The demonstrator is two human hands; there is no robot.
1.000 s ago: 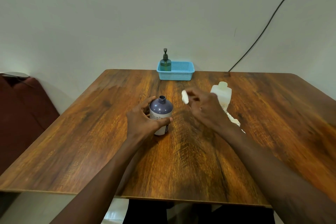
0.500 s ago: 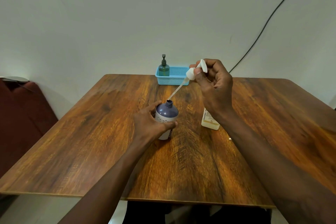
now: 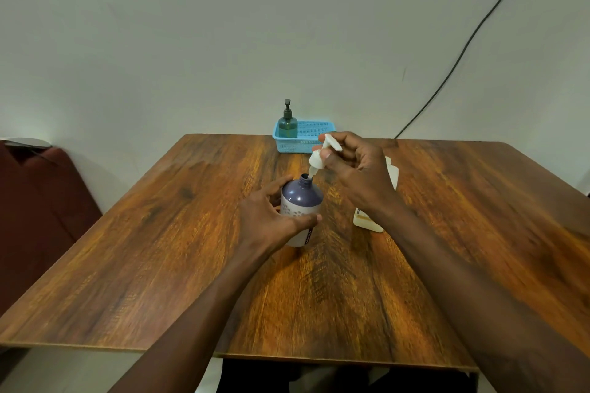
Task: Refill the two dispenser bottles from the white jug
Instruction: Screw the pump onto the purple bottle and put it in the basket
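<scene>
A purple dispenser bottle point(image 3: 301, 198) with a white patterned label stands upright at the table's middle, and my left hand point(image 3: 268, 219) is wrapped around its body. My right hand point(image 3: 354, 173) pinches the white pump head point(image 3: 321, 159) just above the bottle's open neck, with the pump's tube reaching down into the neck. The white jug point(image 3: 373, 217) stands right of the bottle, mostly hidden behind my right wrist. A green dispenser bottle point(image 3: 287, 124) with a dark pump stands at the far edge, at the left end of the blue basket point(image 3: 306, 140).
The wooden table point(image 3: 191, 233) runs up to a pale wall. A black cable point(image 3: 463, 51) hangs slantwise down the wall at the right. A dark red seat point(image 3: 35, 201) sits left of the table.
My right hand picked the white pump up from the table, raised it over the purple bottle, then lowered it so most of the tube went into the neck. My left hand stayed on the bottle.
</scene>
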